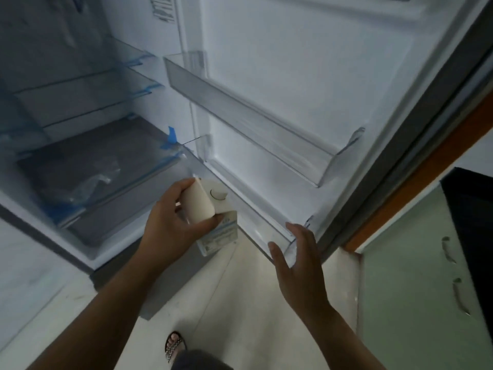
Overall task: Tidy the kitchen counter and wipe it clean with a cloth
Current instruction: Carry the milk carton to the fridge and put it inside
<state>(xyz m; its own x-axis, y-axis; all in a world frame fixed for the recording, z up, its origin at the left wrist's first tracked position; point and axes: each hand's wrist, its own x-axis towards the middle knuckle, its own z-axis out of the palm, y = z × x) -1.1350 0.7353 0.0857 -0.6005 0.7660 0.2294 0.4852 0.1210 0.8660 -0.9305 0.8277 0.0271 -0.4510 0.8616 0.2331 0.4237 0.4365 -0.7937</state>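
Clearly left hand (170, 222) grips carton (216, 217) beside door bin (266, 222); right hand (296, 260) spread.

The left hand (170, 222) grips a carton (216, 222) by its top, beside the open fridge door's lowest shelf (266, 209). The right hand (296, 257) hangs open, just beside that shelf's end.

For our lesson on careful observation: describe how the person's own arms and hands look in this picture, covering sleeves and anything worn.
Both forearms are bare right down to the frame's bottom edge, with no sleeves in view. The left hand and right hand wear no gloves, and no rings, watch or bracelets show. The fingers are uncovered and the nails look short. Lower down, one foot wears a dark open-toed sandal with a chain-like strap.
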